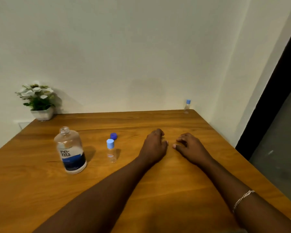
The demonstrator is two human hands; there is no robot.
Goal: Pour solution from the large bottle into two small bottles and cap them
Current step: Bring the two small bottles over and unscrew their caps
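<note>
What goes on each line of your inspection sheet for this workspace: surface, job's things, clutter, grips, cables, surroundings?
Surface: wooden table, no spill seen.
Job's things: large bottle upright and uncapped; a dark blue cap lies loose behind the near small bottle, which is capped; far small bottle capped, at the far right corner.
Clutter: potted plant at the far left corner.
Grips: left hand and right hand rest on the table, fingers loosely curled, holding nothing; bracelet on the right wrist.
Cables: nothing seen.
Surroundings: pale wall behind; dark door frame at right.
</note>
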